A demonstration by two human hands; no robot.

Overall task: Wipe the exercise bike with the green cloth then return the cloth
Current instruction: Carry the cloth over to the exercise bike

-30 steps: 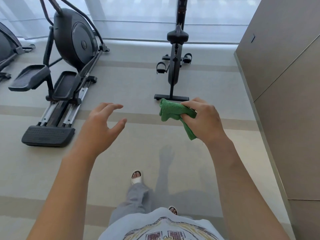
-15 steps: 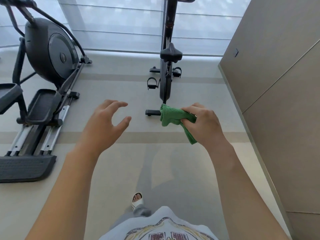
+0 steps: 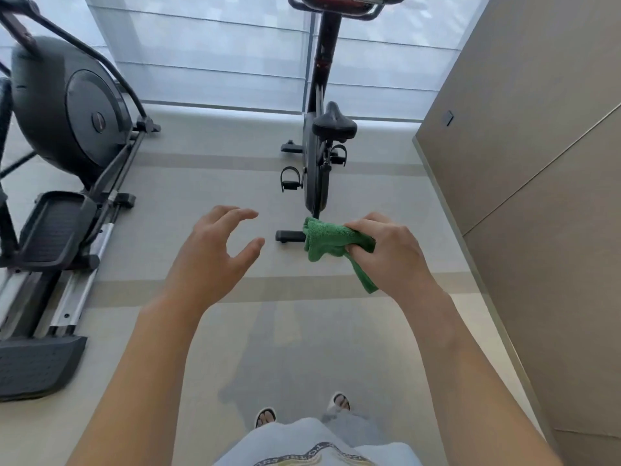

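Note:
The black exercise bike [image 3: 316, 169] stands straight ahead by the window, seen from behind, with its saddle facing me and its handlebars at the top edge. My right hand [image 3: 393, 253] grips the bunched green cloth [image 3: 327, 243], held in the air in front of the bike's rear base bar. A corner of the cloth hangs down below my fist. My left hand [image 3: 211, 253] hovers beside it, holding nothing, fingers spread and slightly bent. Neither hand touches the bike.
A large black elliptical trainer [image 3: 70, 136] fills the left side, its foot plates and rails reaching toward me. Beige wall panels [image 3: 537, 163] run along the right. A window with white blinds [image 3: 218, 55] lies behind the machines. My sandalled feet stand on the pale floor [image 3: 201, 183].
I have stepped closer to the bike, which now looms larger and its handlebars have come into view. Both hands keep the same pose, the cloth still in my right.

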